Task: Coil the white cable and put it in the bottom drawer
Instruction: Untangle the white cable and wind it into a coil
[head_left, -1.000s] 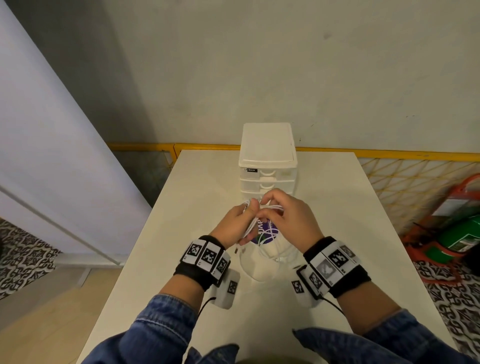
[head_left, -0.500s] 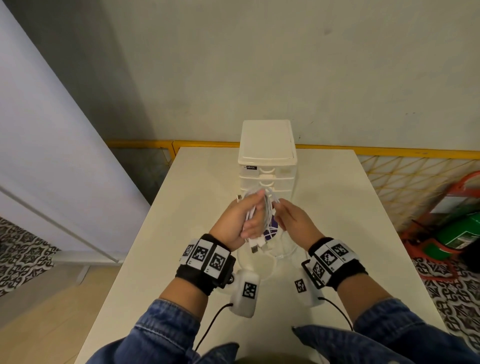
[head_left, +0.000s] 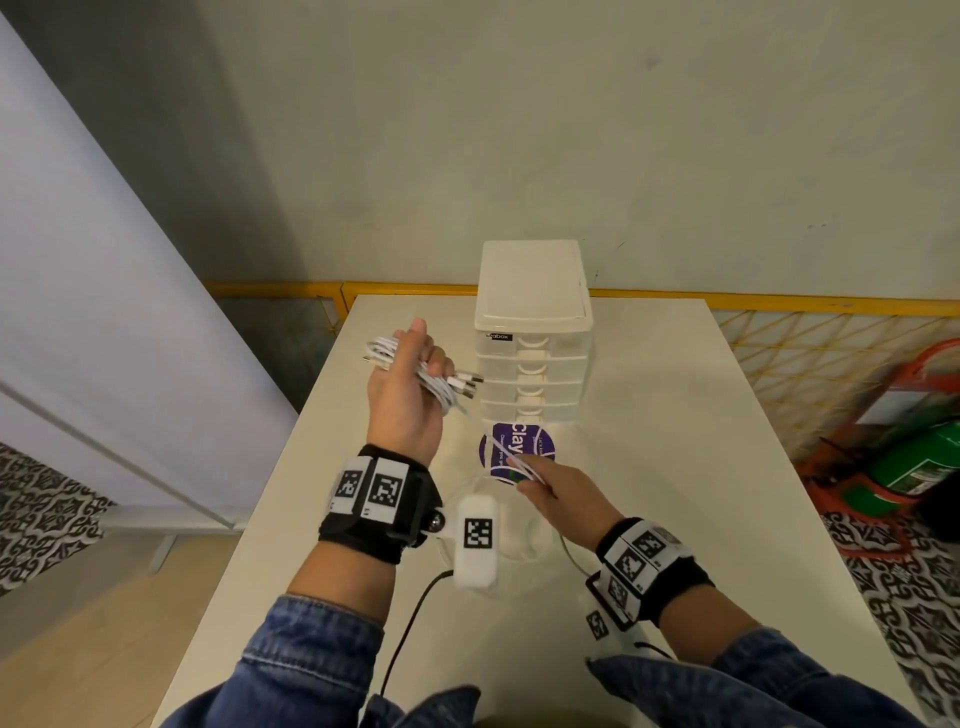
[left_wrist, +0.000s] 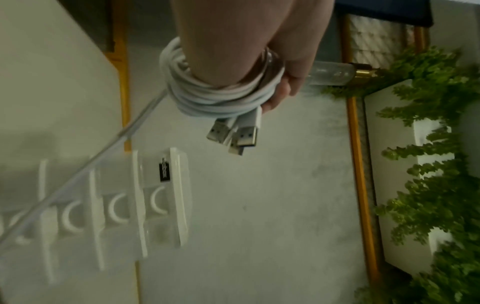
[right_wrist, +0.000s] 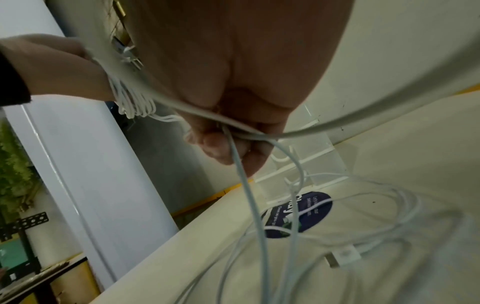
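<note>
White cable is held half coiled above a cream table, beside a drawer unit.

The coil is wrapped round the raised left hand and gripped by its curled fingers, with metal plugs sticking out towards the drawers. A strand is pinched in the closed fingers of the right hand; loose loops lie on the table over a purple sticker reading "Clay". All drawers are shut; a black label reads "abox".

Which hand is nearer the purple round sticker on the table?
Right. The right hand pinches a cable strand at the purple sticker's near edge; the left hand holds the coiled white cable raised, farther to its left.
</note>
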